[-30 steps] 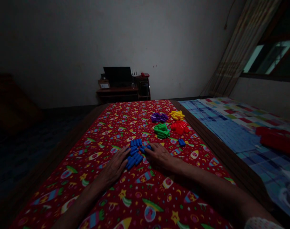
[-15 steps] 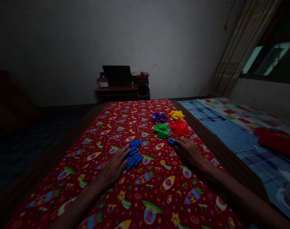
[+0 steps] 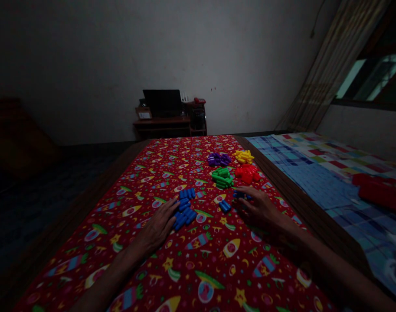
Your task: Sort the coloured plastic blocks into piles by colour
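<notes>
Small blue plastic cylinders (image 3: 184, 212) lie in a loose cluster on the red patterned cloth (image 3: 198, 264). Flat against the left side of that cluster rests my left hand (image 3: 160, 223), open, its fingertips touching the nearest pieces. To the right, a few blue cylinders (image 3: 224, 206) lie side by side on the cloth. My right hand (image 3: 258, 206) hovers low just right of them, open with fingers apart, over more blue cylinders (image 3: 241, 195) partly hidden beneath its fingers. Whether it touches those pieces is hard to make out.
Beyond my right hand sit separate piles of green cylinders (image 3: 222, 178), red pieces (image 3: 247, 173), purple pieces (image 3: 219, 159) and yellow pieces (image 3: 243, 156). A desk with a monitor (image 3: 162, 103) stands at the wall. A bed with a plaid sheet (image 3: 292, 162) runs along the right.
A few blue cylinders near my right hand now lie uncovered on the cloth, left of it. That hand's fingers have spread. My left hand has stayed beside the blue cluster.
</notes>
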